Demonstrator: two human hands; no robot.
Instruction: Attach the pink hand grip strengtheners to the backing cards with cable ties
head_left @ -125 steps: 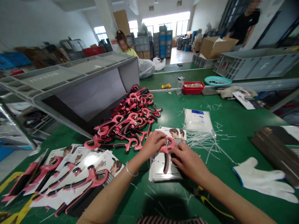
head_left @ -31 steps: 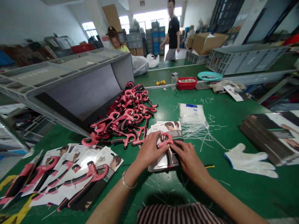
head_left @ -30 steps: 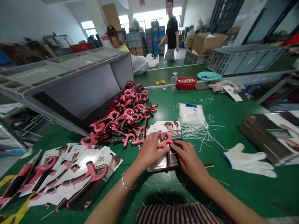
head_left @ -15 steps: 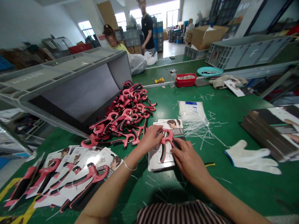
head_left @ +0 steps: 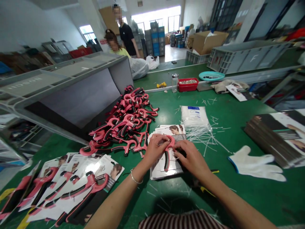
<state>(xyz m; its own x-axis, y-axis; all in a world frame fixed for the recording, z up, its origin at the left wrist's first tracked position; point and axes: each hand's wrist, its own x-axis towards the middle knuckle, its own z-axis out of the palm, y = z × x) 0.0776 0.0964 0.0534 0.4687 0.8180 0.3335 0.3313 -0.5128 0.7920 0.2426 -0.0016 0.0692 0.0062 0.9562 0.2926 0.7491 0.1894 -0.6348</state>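
Note:
A pink and black hand grip strengthener [head_left: 167, 160] lies over a stack of printed cards [head_left: 158, 171] in front of me. My left hand [head_left: 157, 147] pinches its pink curved top from the left. My right hand [head_left: 188, 154] has its fingers bent around the strengthener's right side and covers that handle. Whether a thin tie is also between those fingers is too small to tell. Beyond the left hand spreads a heap of similar strengtheners [head_left: 130, 122]. Thin white cable ties [head_left: 200, 135] fan out from a clear plastic bag [head_left: 194, 116] past the right hand.
Cards with strengtheners on them [head_left: 83, 187] overlap at the left. A tipped grey crate [head_left: 71, 71] stands behind the heap. To the right are a white glove [head_left: 257, 163] and a card stack [head_left: 269, 140]. Farther back sit a red tray [head_left: 188, 85] and a glass jar [head_left: 175, 83]. Two people are beyond.
My right fingers have moved up along the strengthener toward its top, near my left fingers. The view has shifted slightly. The standing person in the background has moved left.

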